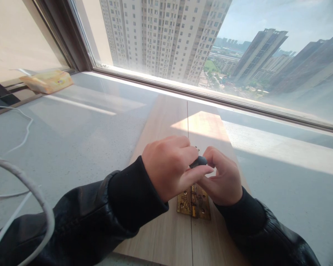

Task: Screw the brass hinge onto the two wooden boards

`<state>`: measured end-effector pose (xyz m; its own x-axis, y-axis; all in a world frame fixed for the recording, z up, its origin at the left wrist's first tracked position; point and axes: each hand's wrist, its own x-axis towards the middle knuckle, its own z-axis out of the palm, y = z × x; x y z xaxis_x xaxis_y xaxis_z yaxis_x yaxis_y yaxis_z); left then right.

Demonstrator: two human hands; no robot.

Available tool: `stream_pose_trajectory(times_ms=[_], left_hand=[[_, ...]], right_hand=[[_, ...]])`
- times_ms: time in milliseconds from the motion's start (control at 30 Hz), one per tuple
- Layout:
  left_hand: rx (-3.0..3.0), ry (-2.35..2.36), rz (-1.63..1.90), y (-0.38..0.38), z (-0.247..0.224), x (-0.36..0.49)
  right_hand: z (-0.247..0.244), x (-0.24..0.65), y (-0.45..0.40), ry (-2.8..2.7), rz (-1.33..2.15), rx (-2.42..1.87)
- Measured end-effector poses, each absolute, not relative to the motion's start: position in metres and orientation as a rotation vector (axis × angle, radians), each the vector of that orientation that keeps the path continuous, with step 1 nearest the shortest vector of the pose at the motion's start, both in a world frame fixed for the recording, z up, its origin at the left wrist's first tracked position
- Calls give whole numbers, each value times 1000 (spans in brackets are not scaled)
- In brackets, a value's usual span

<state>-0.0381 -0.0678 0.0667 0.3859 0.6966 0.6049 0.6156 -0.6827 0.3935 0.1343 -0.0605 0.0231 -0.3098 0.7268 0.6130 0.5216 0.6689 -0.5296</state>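
My left hand point(170, 164) is closed around a dark grey tool with a rounded end point(200, 161); most of it is hidden in the fingers, so its kind does not show. My right hand point(223, 177) is closed too, its fingertips pinched together beside that rounded end and close to my left thumb. What those fingertips hold, if anything, is hidden. Below both hands a worn brass hinge point(193, 203) lies open across the seam between two pale wooden boards point(166, 236). Screw holes show in its leaves. A small metallic bit point(197, 149) peeks out just beyond my left fingers.
The boards lie on a speckled white windowsill point(100, 140) that ends at a window frame point(211, 96). A yellowish soft pack point(48, 82) rests in the far left corner. A thick white cable point(41, 199) loops over my left sleeve, with thinner cords behind it.
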Motion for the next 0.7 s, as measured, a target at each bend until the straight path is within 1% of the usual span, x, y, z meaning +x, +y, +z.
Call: stream_pose_trajectory(times_ms=[133, 300, 433, 600, 700], left_hand=[[2569, 1196, 1192, -71, 66, -37], [2679, 1127, 1081, -68, 69, -39], [2737, 976, 992, -59, 71, -44], [2752, 823, 892, -52, 73, -50], [2743, 809, 867, -52, 73, -51]], right_hand=[[23, 134, -60, -1974, 341, -951], [27, 134, -62, -2017, 429, -898], [30, 135, -62, -2044, 530, -848], [31, 136, -60, -2061, 448, -886], [28, 138, -60, -2042, 432, -909]])
